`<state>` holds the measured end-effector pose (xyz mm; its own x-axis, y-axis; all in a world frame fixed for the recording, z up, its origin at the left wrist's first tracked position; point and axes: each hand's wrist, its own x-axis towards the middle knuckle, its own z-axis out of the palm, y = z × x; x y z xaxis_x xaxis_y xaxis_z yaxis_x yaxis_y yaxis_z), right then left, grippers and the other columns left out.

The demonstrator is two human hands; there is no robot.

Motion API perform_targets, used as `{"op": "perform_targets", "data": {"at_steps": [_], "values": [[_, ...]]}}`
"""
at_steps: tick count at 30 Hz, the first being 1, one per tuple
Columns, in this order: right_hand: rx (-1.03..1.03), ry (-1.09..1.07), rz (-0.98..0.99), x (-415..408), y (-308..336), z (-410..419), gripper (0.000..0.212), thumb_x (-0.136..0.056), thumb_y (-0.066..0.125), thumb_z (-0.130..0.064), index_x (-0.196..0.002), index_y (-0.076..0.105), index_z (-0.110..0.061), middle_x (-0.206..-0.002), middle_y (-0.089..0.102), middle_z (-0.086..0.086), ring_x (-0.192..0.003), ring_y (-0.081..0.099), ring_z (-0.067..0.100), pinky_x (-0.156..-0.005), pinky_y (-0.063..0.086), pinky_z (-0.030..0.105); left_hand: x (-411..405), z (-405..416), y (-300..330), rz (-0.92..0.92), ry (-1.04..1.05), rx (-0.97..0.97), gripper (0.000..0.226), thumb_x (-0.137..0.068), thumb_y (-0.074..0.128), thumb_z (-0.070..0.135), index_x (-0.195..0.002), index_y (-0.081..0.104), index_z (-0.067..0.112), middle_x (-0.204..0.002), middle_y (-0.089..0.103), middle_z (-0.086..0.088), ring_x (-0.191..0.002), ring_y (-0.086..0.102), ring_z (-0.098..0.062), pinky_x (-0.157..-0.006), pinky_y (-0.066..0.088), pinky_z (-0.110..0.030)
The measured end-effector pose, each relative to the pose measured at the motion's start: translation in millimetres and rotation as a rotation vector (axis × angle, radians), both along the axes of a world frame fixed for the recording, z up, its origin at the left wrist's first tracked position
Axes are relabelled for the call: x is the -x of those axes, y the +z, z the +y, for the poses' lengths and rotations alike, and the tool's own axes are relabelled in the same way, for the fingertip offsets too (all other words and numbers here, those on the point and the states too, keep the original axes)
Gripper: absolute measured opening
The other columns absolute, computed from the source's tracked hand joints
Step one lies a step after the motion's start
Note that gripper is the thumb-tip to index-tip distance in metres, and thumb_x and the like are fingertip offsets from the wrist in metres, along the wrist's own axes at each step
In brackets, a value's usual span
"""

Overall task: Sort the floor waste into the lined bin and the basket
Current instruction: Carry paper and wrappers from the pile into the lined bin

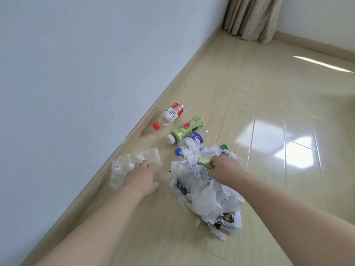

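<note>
A heap of crumpled paper and wrappers [206, 191] lies on the wood floor. My right hand [223, 167] sits on top of the heap, its fingers curled round a green wrapper [205, 162]. To the left, my left hand [141, 175] grips a clear plastic bag [124, 162] lying near the wall. Beyond the heap lie a clear bottle with a red cap [169, 116], a green-labelled bottle with a white cap [185, 129] and a blue-capped bottle [192, 142] half buried in paper. Neither bin nor basket is in view.
A white wall [76, 73] with a skirting board runs along the left. A patterned curtain [251, 18] hangs in the far corner. Glossy floor [288, 131] stretches to the right. A small green scrap [197, 222] lies by the heap's near edge.
</note>
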<state>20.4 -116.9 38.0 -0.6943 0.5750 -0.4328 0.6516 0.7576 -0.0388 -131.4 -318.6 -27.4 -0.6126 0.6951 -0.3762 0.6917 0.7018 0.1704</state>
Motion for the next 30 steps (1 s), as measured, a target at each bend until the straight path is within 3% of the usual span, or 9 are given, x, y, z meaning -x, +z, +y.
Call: {"op": "perform_targets", "data": {"at_steps": [3, 7, 11, 16, 19, 22, 26, 30], "values": [[-0.053, 0.061, -0.017, 3, -9, -2, 0.028, -0.088, 0.048, -0.018, -0.113, 0.058, -0.014, -0.109, 0.057, 0.005, -0.099, 0.055, 0.023, -0.079, 0.046, 0.032, -3, -5, -15, 0.046, -0.008, 0.049, 0.039, -0.085, 0.055, 0.038, -0.118, 0.048, 0.018, -0.126, 0.04, 0.0, -0.117, 0.039, -0.021, -0.083, 0.045, -0.03], [-0.1, 0.076, 0.007, 6, -8, -1, 0.013, -0.089, 0.044, -0.011, -0.094, 0.056, -0.013, -0.098, 0.06, 0.004, -0.083, 0.056, 0.022, -0.063, 0.04, 0.029, -1, 1, -17, 0.092, 0.015, -0.021, 0.02, -0.09, 0.046, 0.024, -0.107, 0.054, 0.016, -0.12, 0.042, -0.001, -0.111, 0.04, -0.02, -0.07, 0.038, -0.027], [-0.144, 0.035, 0.135, 5, 4, -1, 0.011, -0.092, 0.041, -0.01, -0.083, 0.046, -0.015, -0.08, 0.049, -0.001, -0.074, 0.053, 0.023, -0.056, 0.036, 0.029, 5, 0, -17, 0.071, 0.045, -0.075, 0.02, -0.095, 0.04, 0.023, -0.103, 0.056, 0.016, -0.114, 0.047, -0.002, -0.108, 0.045, -0.021, -0.071, 0.038, -0.029], [-0.067, -0.05, 0.344, 7, 23, -9, 0.02, -0.098, 0.035, -0.018, -0.081, 0.046, -0.013, -0.073, 0.051, 0.0, -0.064, 0.047, 0.022, -0.052, 0.034, 0.03, 9, -3, 17, 0.201, 0.152, -0.314, 0.018, -0.095, 0.039, 0.022, -0.089, 0.055, 0.014, -0.1, 0.053, 0.001, -0.089, 0.051, -0.021, -0.063, 0.037, -0.032], [-0.004, -0.098, 0.444, 7, 35, -19, 0.027, -0.1, 0.035, -0.024, -0.079, 0.045, -0.01, -0.067, 0.049, 0.002, -0.059, 0.043, 0.024, -0.048, 0.029, 0.031, 12, 1, 49, 0.175, 0.27, -0.479, 0.014, -0.092, 0.043, 0.017, -0.084, 0.053, 0.012, -0.093, 0.051, 0.001, -0.082, 0.05, -0.022, -0.063, 0.04, -0.032], [0.04, -0.144, 0.526, 1, 57, -33, 0.029, -0.099, 0.038, -0.029, -0.083, 0.05, -0.008, -0.069, 0.055, 0.006, -0.059, 0.047, 0.026, -0.052, 0.039, 0.034, 4, 2, 83, -0.03, 0.521, -0.639, 0.016, -0.087, 0.045, 0.015, -0.071, 0.045, 0.012, -0.075, 0.048, 0.002, -0.066, 0.045, -0.021, -0.057, 0.035, -0.029], [0.08, -0.222, 0.648, -36, 102, -39, 0.026, -0.096, 0.042, -0.03, -0.089, 0.058, -0.012, -0.075, 0.064, 0.003, -0.069, 0.06, 0.028, -0.061, 0.049, 0.036, -25, 24, 139, -0.662, 0.923, -1.075, 0.012, -0.081, 0.045, 0.013, -0.071, 0.047, 0.009, -0.071, 0.045, -0.007, -0.069, 0.045, -0.024, -0.063, 0.04, -0.033], [0.074, -0.374, 0.724, -111, 147, -15, 0.02, -0.093, 0.047, -0.026, -0.091, 0.062, -0.014, -0.08, 0.066, 0.003, -0.075, 0.062, 0.026, -0.067, 0.051, 0.036, -87, 70, 192, -1.096, 0.764, -1.103, 0.007, -0.077, 0.046, 0.01, -0.076, 0.051, 0.013, -0.069, 0.056, -0.003, -0.068, 0.054, -0.021, -0.059, 0.045, -0.029]]}}
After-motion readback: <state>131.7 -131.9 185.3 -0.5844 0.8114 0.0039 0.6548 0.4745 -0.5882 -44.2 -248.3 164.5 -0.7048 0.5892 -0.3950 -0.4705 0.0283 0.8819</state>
